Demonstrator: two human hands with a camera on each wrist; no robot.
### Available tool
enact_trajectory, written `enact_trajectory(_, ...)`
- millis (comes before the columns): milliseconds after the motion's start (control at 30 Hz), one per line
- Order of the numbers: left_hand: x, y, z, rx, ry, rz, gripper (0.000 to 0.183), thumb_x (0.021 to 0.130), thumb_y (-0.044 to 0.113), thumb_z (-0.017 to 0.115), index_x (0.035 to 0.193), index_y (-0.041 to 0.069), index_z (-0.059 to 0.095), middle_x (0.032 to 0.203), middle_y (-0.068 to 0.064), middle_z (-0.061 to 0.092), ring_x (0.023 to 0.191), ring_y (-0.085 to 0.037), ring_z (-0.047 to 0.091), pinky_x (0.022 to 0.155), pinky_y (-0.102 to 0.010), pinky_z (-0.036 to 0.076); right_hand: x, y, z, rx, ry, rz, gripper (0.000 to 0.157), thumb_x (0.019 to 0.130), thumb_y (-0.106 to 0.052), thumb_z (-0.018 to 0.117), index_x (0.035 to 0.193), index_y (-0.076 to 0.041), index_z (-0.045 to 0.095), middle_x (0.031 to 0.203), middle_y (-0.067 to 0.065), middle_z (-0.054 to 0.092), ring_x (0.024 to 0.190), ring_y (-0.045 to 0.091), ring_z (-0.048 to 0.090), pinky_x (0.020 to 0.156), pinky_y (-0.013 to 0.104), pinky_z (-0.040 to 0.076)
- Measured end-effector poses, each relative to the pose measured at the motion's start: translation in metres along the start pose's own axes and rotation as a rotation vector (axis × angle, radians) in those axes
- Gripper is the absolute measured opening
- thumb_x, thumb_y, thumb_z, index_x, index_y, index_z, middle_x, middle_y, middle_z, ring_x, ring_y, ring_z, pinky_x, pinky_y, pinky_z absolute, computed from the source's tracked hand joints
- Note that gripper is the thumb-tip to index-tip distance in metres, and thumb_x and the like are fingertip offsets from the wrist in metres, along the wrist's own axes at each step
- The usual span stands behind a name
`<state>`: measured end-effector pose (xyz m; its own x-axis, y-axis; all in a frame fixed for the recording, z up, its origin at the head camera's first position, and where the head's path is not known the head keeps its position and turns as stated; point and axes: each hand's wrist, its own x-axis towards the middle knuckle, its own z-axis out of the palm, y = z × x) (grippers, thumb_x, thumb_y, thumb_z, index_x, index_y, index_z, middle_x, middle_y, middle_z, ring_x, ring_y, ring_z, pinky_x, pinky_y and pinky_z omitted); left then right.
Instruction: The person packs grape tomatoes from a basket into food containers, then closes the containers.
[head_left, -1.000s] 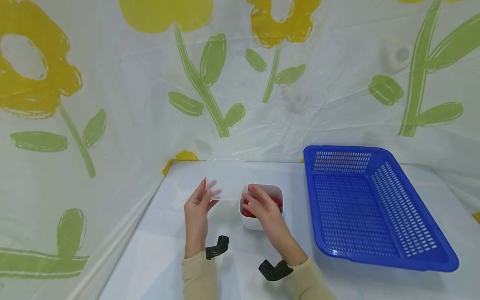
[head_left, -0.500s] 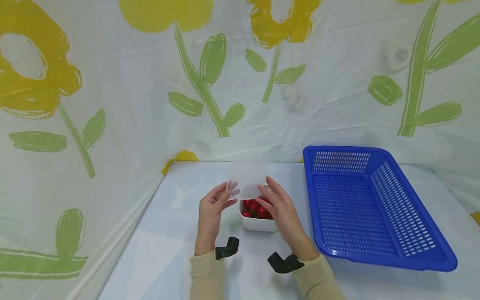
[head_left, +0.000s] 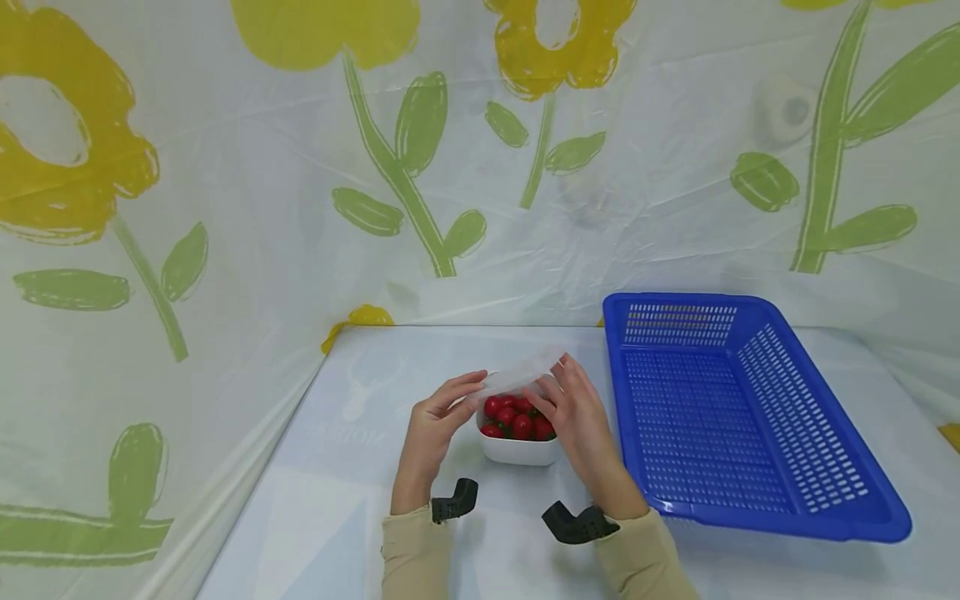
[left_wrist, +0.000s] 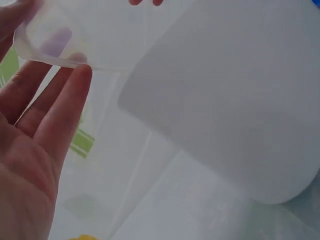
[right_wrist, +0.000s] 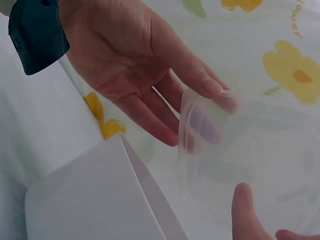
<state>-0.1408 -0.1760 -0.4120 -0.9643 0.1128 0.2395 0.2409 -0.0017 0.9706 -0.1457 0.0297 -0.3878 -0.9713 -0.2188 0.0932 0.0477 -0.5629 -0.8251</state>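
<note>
A clear, rounded-corner plastic lid [head_left: 517, 377] is held tilted above a white container [head_left: 519, 452] of small round red fruits, apparently cherry tomatoes [head_left: 522, 427]. My left hand [head_left: 442, 408] pinches the lid's left edge between thumb and fingers. At the opposite edge my right hand [head_left: 581, 421] grips it, thumb on one face and fingers behind, as the right wrist view shows on the lid [right_wrist: 250, 155]. The lid's right side stands higher than its left. The container's white wall [left_wrist: 215, 100] fills much of the left wrist view. The lid and hands hide the container's back rim.
A large blue perforated plastic basket [head_left: 787, 527] stands on the white table [head_left: 337, 500] to the right, close to my right forearm. Behind the table hangs a white curtain [head_left: 285, 208] printed with yellow flowers. Black wrist mounts [head_left: 454, 502] sit on both forearms.
Both hands have carried the lid rightward, from left of the container to above it. The lid has tilted, its left edge lowering toward the rim. More of the tomatoes now show. The basket stays put.
</note>
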Motion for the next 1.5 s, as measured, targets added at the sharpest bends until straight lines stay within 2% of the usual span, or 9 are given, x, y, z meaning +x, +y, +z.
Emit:
enact_trajectory(167, -0.003, 0.007, 0.002, 0.011, -0.065, 0.022, 0.023, 0.086, 0.010, 0.059, 0.108, 0.008, 0.065, 0.128, -0.003, 0.049, 0.118, -0.022, 0.044, 0.088, -0.033, 0.043, 0.000, 0.001, 0.000, -0.079, 0.035, -0.022, 0.046, 0.097, -0.032, 0.033, 0.136, -0.008, 0.028, 0.135, 0.018, 0.033, 0.119, 0.026, 0.042, 0.086, 0.034, 0.045)
enact_trajectory(333, -0.003, 0.008, 0.004, 0.050, -0.104, 0.030, 0.021, 0.085, 0.009, 0.059, 0.106, 0.006, 0.064, 0.131, -0.007, 0.045, 0.118, -0.026, 0.043, 0.090, -0.032, 0.042, 0.001, 0.003, 0.002, -0.123, 0.141, 0.028, 0.049, 0.094, -0.034, 0.043, 0.131, -0.004, 0.033, 0.117, 0.019, 0.044, 0.083, 0.018, 0.054, 0.063, 0.024, 0.047)
enact_trajectory(533, -0.001, -0.003, 0.003, 0.116, -0.107, 0.007, 0.020, 0.083, 0.018, 0.063, 0.102, 0.013, 0.066, 0.132, 0.000, 0.045, 0.122, -0.022, 0.039, 0.096, -0.031, 0.036, 0.001, 0.006, 0.001, -0.143, 0.206, 0.093, 0.059, 0.094, -0.026, 0.045, 0.142, -0.012, 0.015, 0.120, 0.018, 0.047, 0.057, 0.016, 0.053, 0.051, 0.023, 0.047)
enact_trajectory(633, -0.001, -0.001, 0.003, 0.155, -0.118, -0.018, 0.023, 0.082, 0.022, 0.065, 0.104, 0.015, 0.065, 0.133, 0.003, 0.044, 0.124, -0.017, 0.037, 0.097, -0.031, 0.034, 0.001, 0.007, -0.001, -0.245, 0.256, 0.115, 0.064, 0.093, -0.022, 0.044, 0.144, -0.017, 0.005, 0.121, 0.016, 0.046, 0.048, 0.016, 0.047, 0.044, 0.022, 0.042)
enact_trajectory(833, -0.001, 0.011, 0.007, 0.130, -0.050, -0.009, 0.033, 0.084, 0.010, 0.062, 0.114, -0.001, 0.057, 0.131, -0.010, 0.046, 0.118, -0.024, 0.044, 0.093, -0.035, 0.039, 0.003, 0.012, -0.008, -0.534, 0.341, 0.108, 0.056, 0.091, -0.017, 0.045, 0.142, -0.019, 0.022, 0.123, 0.013, 0.048, 0.038, 0.013, 0.034, 0.036, 0.021, 0.034)
enact_trajectory(1000, 0.004, -0.004, 0.007, 0.195, 0.102, -0.075, 0.033, 0.083, 0.018, 0.064, 0.115, 0.016, 0.061, 0.117, 0.002, 0.057, 0.105, -0.016, 0.055, 0.084, -0.026, 0.045, 0.005, 0.020, -0.010, -0.777, 0.393, -0.003, 0.044, 0.090, -0.017, 0.048, 0.134, -0.020, 0.041, 0.124, 0.010, 0.048, 0.061, 0.013, 0.044, 0.046, 0.023, 0.039)
enact_trajectory(1133, 0.005, -0.015, 0.005, 0.268, 0.152, -0.149, 0.036, 0.080, 0.026, 0.067, 0.115, 0.026, 0.060, 0.112, 0.003, 0.059, 0.097, -0.015, 0.059, 0.081, -0.030, 0.048, 0.005, 0.028, -0.009, -0.939, 0.423, -0.127, 0.040, 0.088, -0.016, 0.049, 0.128, -0.015, 0.049, 0.107, 0.005, 0.052, 0.084, 0.015, 0.043, 0.062, 0.027, 0.037)
enact_trajectory(1300, 0.005, -0.015, 0.008, 0.262, 0.144, -0.211, 0.038, 0.080, 0.019, 0.066, 0.118, 0.021, 0.059, 0.118, -0.003, 0.056, 0.101, -0.021, 0.058, 0.082, -0.031, 0.047, 0.006, 0.039, -0.013, -0.933, 0.430, -0.133, 0.042, 0.086, -0.013, 0.050, 0.128, -0.011, 0.049, 0.118, 0.004, 0.044, 0.104, 0.017, 0.037, 0.079, 0.034, 0.036)
enact_trajectory(1500, 0.006, -0.005, 0.017, 0.207, 0.089, -0.139, 0.040, 0.084, 0.008, 0.061, 0.123, 0.007, 0.054, 0.129, -0.009, 0.048, 0.112, -0.031, 0.048, 0.088, -0.031, 0.042, 0.009, 0.047, -0.020, -0.868, 0.381, -0.024, 0.047, 0.088, -0.018, 0.049, 0.134, -0.016, 0.040, 0.138, 0.002, 0.032, 0.127, 0.021, 0.025, 0.102, 0.044, 0.023)
